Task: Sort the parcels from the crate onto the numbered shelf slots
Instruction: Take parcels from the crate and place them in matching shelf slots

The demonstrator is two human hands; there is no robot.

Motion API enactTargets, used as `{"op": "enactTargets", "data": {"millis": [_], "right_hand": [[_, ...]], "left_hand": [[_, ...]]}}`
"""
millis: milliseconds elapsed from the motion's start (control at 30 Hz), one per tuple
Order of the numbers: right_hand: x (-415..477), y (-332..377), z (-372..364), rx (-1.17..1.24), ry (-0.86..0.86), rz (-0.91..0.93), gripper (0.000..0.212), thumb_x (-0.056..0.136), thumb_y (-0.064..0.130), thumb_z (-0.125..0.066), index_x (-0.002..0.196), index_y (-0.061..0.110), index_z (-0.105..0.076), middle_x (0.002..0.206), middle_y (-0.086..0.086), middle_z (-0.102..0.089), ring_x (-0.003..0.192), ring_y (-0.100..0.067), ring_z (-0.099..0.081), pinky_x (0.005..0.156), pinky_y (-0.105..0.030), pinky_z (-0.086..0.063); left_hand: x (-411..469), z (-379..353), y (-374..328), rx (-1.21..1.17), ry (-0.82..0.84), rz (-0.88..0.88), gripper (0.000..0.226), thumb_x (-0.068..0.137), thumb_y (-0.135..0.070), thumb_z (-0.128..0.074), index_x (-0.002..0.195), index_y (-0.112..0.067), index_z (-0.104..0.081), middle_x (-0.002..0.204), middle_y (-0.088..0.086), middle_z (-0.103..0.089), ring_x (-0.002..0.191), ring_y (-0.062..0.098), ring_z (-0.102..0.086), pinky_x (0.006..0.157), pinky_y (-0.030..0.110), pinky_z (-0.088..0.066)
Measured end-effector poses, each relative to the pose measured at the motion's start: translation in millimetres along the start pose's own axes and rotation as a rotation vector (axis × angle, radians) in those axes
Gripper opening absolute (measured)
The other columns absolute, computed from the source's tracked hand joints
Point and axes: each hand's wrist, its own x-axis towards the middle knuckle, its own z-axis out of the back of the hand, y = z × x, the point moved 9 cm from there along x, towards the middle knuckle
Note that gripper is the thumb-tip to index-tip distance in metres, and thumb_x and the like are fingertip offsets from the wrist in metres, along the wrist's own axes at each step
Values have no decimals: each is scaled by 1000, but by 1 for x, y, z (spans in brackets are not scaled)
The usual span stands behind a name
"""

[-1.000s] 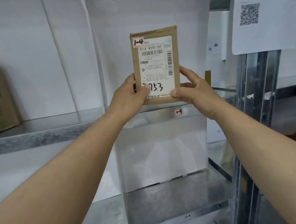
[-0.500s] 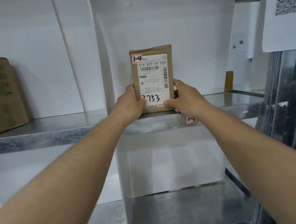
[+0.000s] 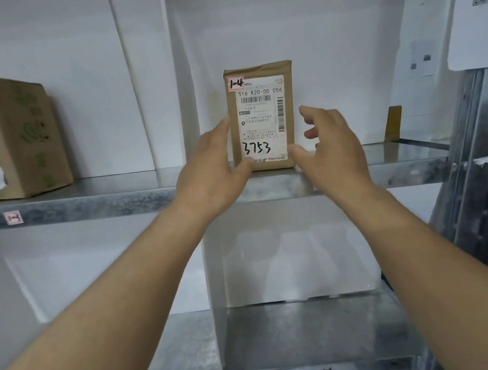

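On the upper shelf (image 3: pixel 117 182), the parcel (image 3: pixel 261 117) stands upright on its short end, close to the front lip (image 3: pixel 104 204), label (image 3: pixel 262 108) facing me, a "1-4" sticker (image 3: pixel 236 83) at its top left corner. My left hand (image 3: pixel 211 170) is open, fingers straight along the parcel's left edge, thumb resting on its lower front corner. My right hand (image 3: pixel 331 149) is open too, fingers spread and clear of the right edge. Its thumb sits just beside the lower right corner, and I cannot tell whether it touches.

Risk 1, as I judge it, is tipping. The parcel looks slim and tall for its footing, and I cannot see whether its back leans on the wall (image 3: pixel 327 42). If the left thumb drags on the label as it lifts off, the parcel could topple forward and drop off the lip.

Risk 2 is sliding: the metal shelf looks slick, so a sideways nudge may skate or twist the parcel.

Risk 3 is the wrong slot. My right forearm (image 3: pixel 421 242) covers the lip below the parcel, so I see no slot tag there. The only tag (image 3: pixel 13 217) in view sits well left, under the box (image 3: pixel 14 138), and is too blurred to read.
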Motion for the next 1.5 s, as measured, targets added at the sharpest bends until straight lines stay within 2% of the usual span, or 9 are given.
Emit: {"op": "enactTargets", "data": {"millis": [100,200,300,467,533,633,833,1033,1500], "right_hand": [[-34,26,2,64,-66,146,44,84,24,-63,127,21,-55,119,-1,-55,101,-18,-59,81,-44,-52],[-73,52,-20,116,-15,255,35,81,25,-59,114,16,-63,107,-4,-61,92,-25,-63,70,-42,-54],[-115,75,-56,147,106,349,35,79,31,-51,105,14,-67,95,-6,-63,81,-27,-64,62,-33,-53],[-178,100,-134,201,405,376,31,79,25,-66,108,16,-67,97,-2,-65,83,-24,-66,66,-31,-51],[-201,116,-161,200,504,404,33,81,28,-64,112,17,-65,101,-2,-64,87,-24,-65,67,-32,-51],[-236,142,-203,135,686,434,40,93,35,-54,130,22,-53,122,2,-55,111,-19,-55,82,-32,-44],[-296,219,-262,89,913,537,44,95,39,-48,133,19,-44,129,0,-49,118,-21,-48,90,-35,-45],[-349,335,-304,138,1011,669,54,95,40,-47,144,20,-34,138,-1,-45,124,-22,-44,93,-32,-40],[-500,596,-363,273,1139,926,57,96,41,-47,147,21,-31,140,0,-42,128,-22,-42,95,-34,-39]], "left_hand": [[-39,20,9,95,-105,-10,61,91,-38,-57,146,-25,-33,144,-4,-43,131,15,-40,99,35,-40],[-84,31,30,179,-154,19,47,90,-38,-58,135,-25,-50,131,-6,-55,122,16,-45,89,28,-37],[-126,38,74,268,-174,167,38,90,-39,-60,123,-21,-60,121,-3,-62,116,20,-50,84,30,-39],[-192,45,133,440,-95,327,50,82,-50,-49,110,-13,-67,104,8,-69,97,34,-60,78,40,-48],[-220,50,159,509,-53,411,47,82,-47,-56,109,-10,-67,102,11,-69,95,37,-61,79,42,-49],[-264,58,199,575,24,566,44,84,-41,-67,117,-11,-64,113,12,-66,105,37,-57,85,42,-45],[-350,116,259,620,48,796,53,91,-49,-53,136,-21,-47,135,2,-54,125,24,-45,98,35,-34],[-422,205,317,694,45,943,53,92,-51,-49,137,-23,-45,136,-1,-50,127,23,-41,98,34,-33],[-598,403,408,824,-17,1252,55,91,-54,-49,137,-25,-42,137,-2,-48,129,22,-40,102,37,-32]]}}
